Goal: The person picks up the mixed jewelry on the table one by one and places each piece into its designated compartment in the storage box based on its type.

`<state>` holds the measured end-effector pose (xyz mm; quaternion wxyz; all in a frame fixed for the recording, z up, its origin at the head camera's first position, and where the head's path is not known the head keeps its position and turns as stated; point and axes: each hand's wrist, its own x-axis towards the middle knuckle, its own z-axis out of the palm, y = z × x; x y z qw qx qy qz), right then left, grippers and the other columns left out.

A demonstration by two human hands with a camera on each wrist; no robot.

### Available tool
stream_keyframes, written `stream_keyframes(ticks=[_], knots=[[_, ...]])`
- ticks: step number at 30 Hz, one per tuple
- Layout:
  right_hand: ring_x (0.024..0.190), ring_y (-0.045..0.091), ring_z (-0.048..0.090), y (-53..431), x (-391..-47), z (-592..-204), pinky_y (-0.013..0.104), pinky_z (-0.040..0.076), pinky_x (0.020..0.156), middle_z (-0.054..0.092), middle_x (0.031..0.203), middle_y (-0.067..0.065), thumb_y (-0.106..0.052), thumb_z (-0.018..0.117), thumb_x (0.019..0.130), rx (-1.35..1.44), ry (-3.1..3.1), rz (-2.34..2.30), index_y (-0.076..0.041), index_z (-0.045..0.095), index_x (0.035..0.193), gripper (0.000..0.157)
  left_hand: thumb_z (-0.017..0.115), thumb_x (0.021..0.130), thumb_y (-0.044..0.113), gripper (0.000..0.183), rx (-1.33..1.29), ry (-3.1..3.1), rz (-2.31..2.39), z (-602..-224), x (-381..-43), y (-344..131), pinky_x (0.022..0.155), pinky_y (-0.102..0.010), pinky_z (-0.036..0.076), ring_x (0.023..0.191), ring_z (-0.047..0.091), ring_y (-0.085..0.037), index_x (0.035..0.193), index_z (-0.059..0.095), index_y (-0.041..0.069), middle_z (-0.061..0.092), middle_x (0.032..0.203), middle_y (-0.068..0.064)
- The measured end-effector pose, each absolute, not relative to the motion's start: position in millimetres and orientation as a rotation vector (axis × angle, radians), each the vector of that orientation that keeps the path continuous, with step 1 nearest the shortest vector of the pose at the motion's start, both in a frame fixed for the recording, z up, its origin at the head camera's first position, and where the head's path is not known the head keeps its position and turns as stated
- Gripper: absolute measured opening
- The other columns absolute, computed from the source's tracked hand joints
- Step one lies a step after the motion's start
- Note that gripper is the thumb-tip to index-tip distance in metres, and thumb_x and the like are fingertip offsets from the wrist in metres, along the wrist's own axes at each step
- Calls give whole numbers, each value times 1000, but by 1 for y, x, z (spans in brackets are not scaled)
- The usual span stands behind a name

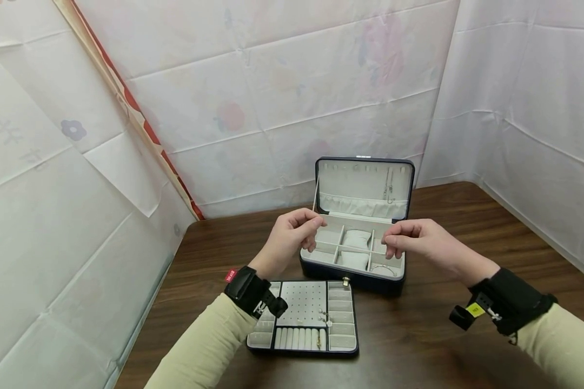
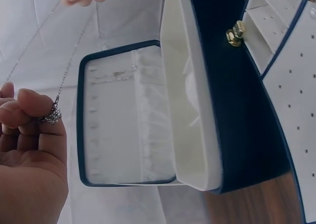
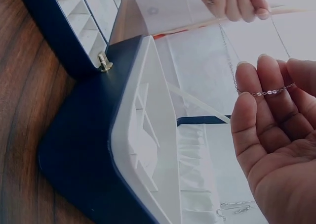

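Note:
A fine silver chain necklace point(image 3: 269, 92) stretches between my two hands above the open jewellery box point(image 1: 321, 268). My left hand point(image 1: 292, 237) pinches it between thumb and fingers beside a sparkling pendant point(image 2: 53, 116). On the other side, my right hand point(image 1: 420, 243) has the chain lying across its curled fingers, with the thumb against it. In the head view the chain is too thin to make out clearly. The box's raised lid point(image 1: 345, 181) stands behind the hands, with thin chains point(image 1: 389, 186) hanging at its right side.
A lift-out tray point(image 1: 302, 302) with ring rolls and small compartments lies in front of the box. Earrings and a gold-coloured piece sit in it. White cushions point(image 1: 356, 239) and a bracelet point(image 1: 383, 268) occupy box compartments. White sheeting point(image 1: 272, 97) surrounds the wooden table point(image 1: 443, 324).

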<state>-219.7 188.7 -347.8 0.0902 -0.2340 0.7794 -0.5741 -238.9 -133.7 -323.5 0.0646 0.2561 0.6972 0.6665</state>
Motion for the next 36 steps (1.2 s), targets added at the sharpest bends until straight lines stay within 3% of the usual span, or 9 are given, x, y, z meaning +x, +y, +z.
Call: stream_keyframes(ticks=[8, 12, 18, 29, 36], knots=[[86, 22, 67, 195, -222, -337, 33, 58, 80, 75, 91, 10, -24, 62, 104, -670, 2367, -1779, -2, 71, 109, 24, 65, 101, 20, 20, 717, 2136, 1950, -336, -243, -137, 64, -28, 52, 61, 56, -17, 104, 70, 1, 55, 71, -2], [88, 22, 67, 195, -224, -330, 31, 57, 81, 75, 93, 9, -27, 63, 104, -639, 2397, -1803, -3, 70, 110, 26, 66, 101, 20, 20, 701, 2137, 1909, -344, -245, -136, 72, -32, 57, 64, 61, -18, 103, 70, 1, 59, 72, -4], [88, 21, 67, 192, -230, -316, 30, 56, 81, 75, 94, 6, -31, 64, 103, -588, 2401, -1843, -2, 70, 113, 31, 66, 101, 18, 22, 680, 2190, 1798, -355, -247, -132, 82, -37, 60, 74, 68, -16, 107, 71, -2, 67, 87, -4], [94, 29, 63, 181, -242, -285, 32, 53, 80, 75, 94, 7, -42, 68, 99, -474, 2590, -1720, -10, 73, 113, 36, 67, 101, 17, 20, 721, 2206, 1649, -369, -250, -116, 90, -35, 58, 90, 71, -18, 108, 73, 0, 73, 91, -5], [91, 28, 64, 175, -249, -276, 31, 52, 80, 73, 90, 8, -42, 70, 98, -454, 2666, -1676, -9, 73, 110, 35, 67, 101, 15, 25, 692, 2196, 1591, -376, -252, -106, 90, -34, 59, 96, 72, -19, 112, 70, -6, 74, 101, -13]])
